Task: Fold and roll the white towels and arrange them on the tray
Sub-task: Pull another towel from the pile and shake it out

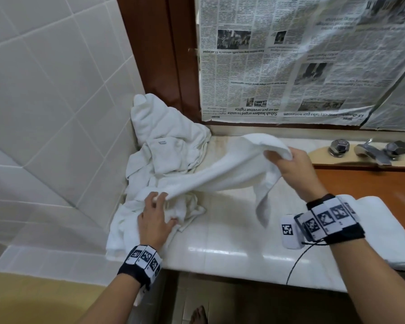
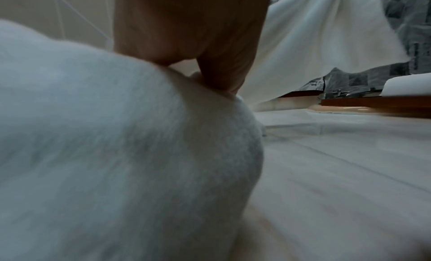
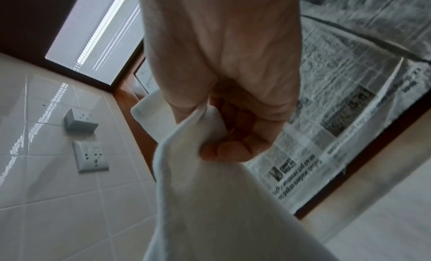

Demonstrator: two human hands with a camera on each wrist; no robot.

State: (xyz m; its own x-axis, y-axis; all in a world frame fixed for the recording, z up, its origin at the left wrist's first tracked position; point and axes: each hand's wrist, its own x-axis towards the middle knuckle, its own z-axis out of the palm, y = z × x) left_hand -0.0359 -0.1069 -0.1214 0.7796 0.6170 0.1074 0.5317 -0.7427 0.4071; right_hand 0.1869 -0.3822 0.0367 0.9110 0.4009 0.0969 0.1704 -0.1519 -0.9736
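Observation:
A white towel (image 1: 222, 171) hangs stretched above the counter between my two hands. My right hand (image 1: 278, 157) grips its upper corner, lifted off the counter; in the right wrist view the fingers (image 3: 224, 147) curl round the cloth (image 3: 210, 209). My left hand (image 1: 160, 197) pinches the towel's lower end while resting on a crumpled pile of white towels (image 1: 164, 146) in the left back corner. Seen from the left wrist, the fingers (image 2: 210, 71) press into the pile (image 2: 104, 136). A folded white towel (image 1: 384, 220) lies on the brown wooden tray (image 1: 360, 178) at the right.
The pale tiled counter (image 1: 232, 242) runs from the tiled wall (image 1: 45, 90) to the tray. Chrome taps (image 1: 369, 150) stand at the back right under a newspaper-covered panel (image 1: 290, 66). Wall sockets (image 3: 91, 157) sit on the tiles. A bare foot (image 1: 198, 314) stands below the counter's edge.

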